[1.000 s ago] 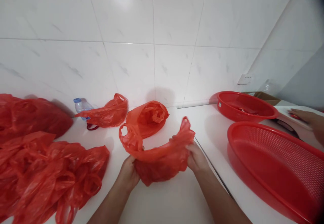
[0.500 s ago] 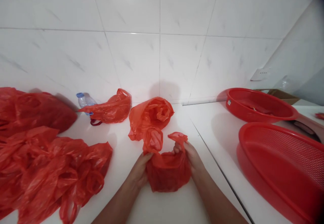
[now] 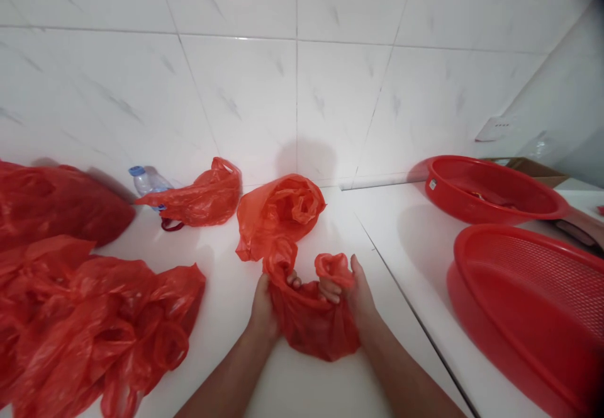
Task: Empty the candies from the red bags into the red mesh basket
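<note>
A red plastic bag point(image 3: 317, 327) hangs between my two hands over the white table, its two handles sticking up. My left hand point(image 3: 268, 305) grips the bag's left side near the handle, its fingertips showing inside the opening. On the right side, my right hand point(image 3: 355, 293) has its fingers curled through the other handle, with the thumb pointing up. Just behind the held bag, a crumpled red bag point(image 3: 283, 210) lies on the table. What the held bag contains cannot be made out.
Red bags point(image 3: 89, 317) are heaped at the left. A blue-capped bottle point(image 3: 146, 182) lies near the wall beside another red bag point(image 3: 207, 194). At right are a round red basin point(image 3: 443, 207), a red mesh basket point(image 3: 491, 336) and a cardboard box point(image 3: 538, 169).
Both hands have shifted their hold on the bag, and my right thumb now points up. The bag's opening has sagged and its bottom looks more rounded. The camera view has shifted slightly.
</note>
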